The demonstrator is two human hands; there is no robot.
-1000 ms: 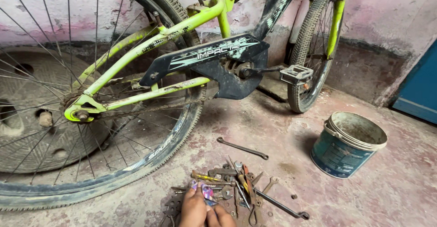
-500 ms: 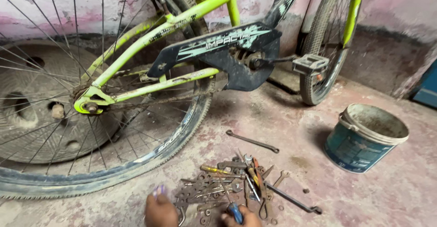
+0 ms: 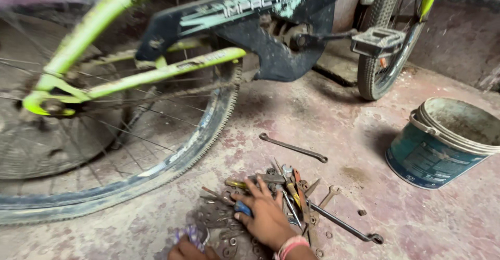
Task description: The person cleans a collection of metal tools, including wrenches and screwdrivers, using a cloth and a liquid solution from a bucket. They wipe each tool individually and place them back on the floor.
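Hands: right [image 3: 265, 215] spread on tool pile [image 3: 281, 197], left [image 3: 190, 248] gripping cloth [image 3: 190, 235]; wheel [image 3: 156, 171], bucket [image 3: 448, 140] nearby.

The tool pile [image 3: 271, 197] at 6 o'clock was all bare metal, dull and rusty brown, nothing shiny left on it. One tool in there had a glossy blue plastic handle [image 3: 242, 208]. The long spanner [image 3: 293, 147] just above looked like matt grey steel. The floor [image 3: 312, 114] was rough concrete with worn reddish patches. At 3 o'clock the bucket [image 3: 442, 143] was scuffed teal plastic, crusted grey inside. The bike frame [image 3: 156, 72] had glossy lime paint, dusty though.
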